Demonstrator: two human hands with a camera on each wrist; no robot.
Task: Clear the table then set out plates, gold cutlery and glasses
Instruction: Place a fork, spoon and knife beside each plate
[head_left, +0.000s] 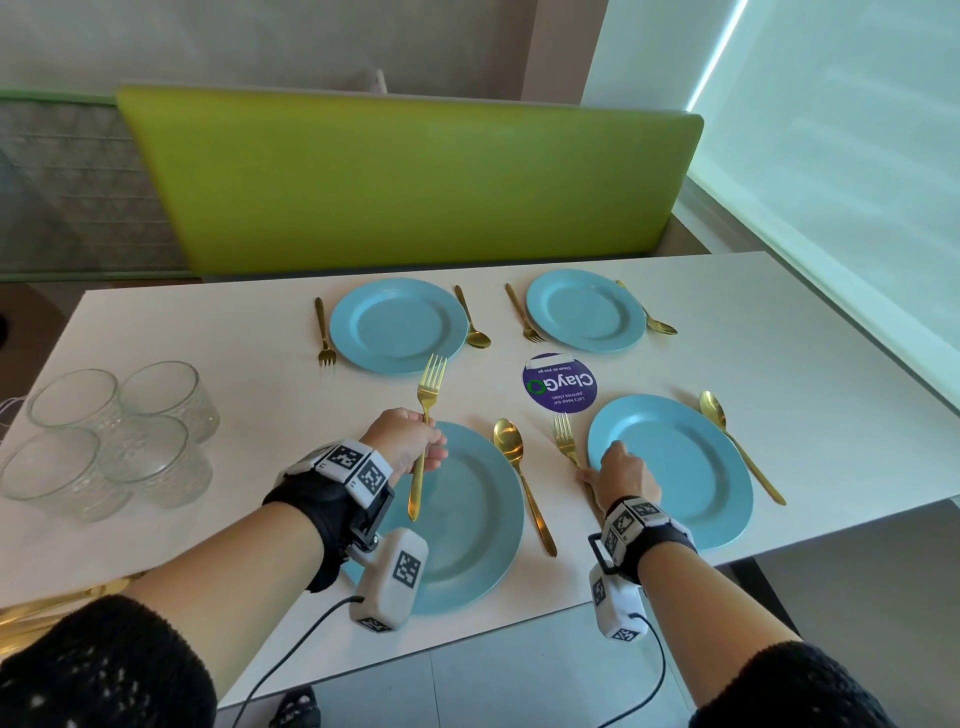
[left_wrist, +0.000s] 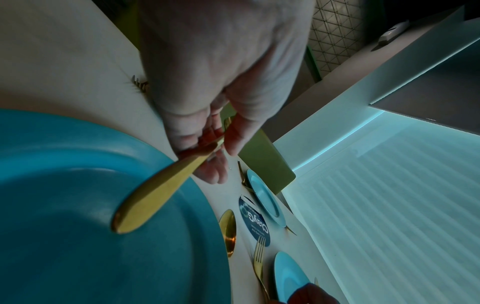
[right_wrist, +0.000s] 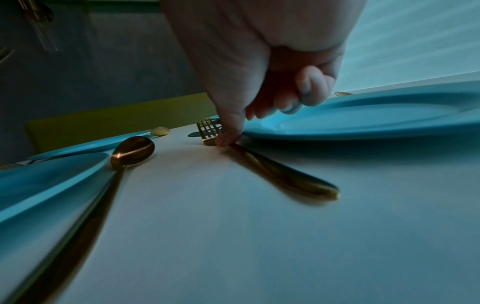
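Note:
Four blue plates lie on the white table (head_left: 208, 332). My left hand (head_left: 410, 447) grips a gold fork (head_left: 426, 415) by its handle (left_wrist: 155, 191) and holds it tines forward over the left rim of the near-left plate (head_left: 467, 519). My right hand (head_left: 618, 473) is at the left rim of the near-right plate (head_left: 685, 467). Its thumb (right_wrist: 226, 139) presses on the neck of a second fork (right_wrist: 285, 176) lying flat on the table, and its other fingers are curled above the plate rim (right_wrist: 363, 115), holding nothing. Gold spoons (head_left: 511, 452) (head_left: 727, 436) lie right of both near plates.
The two far plates (head_left: 397, 325) (head_left: 584, 309) each have a fork and a spoon beside them. Several clear glasses (head_left: 114, 436) stand grouped at the table's left end. A round purple sticker (head_left: 559, 383) sits mid-table. A green bench back (head_left: 415, 182) runs behind the table.

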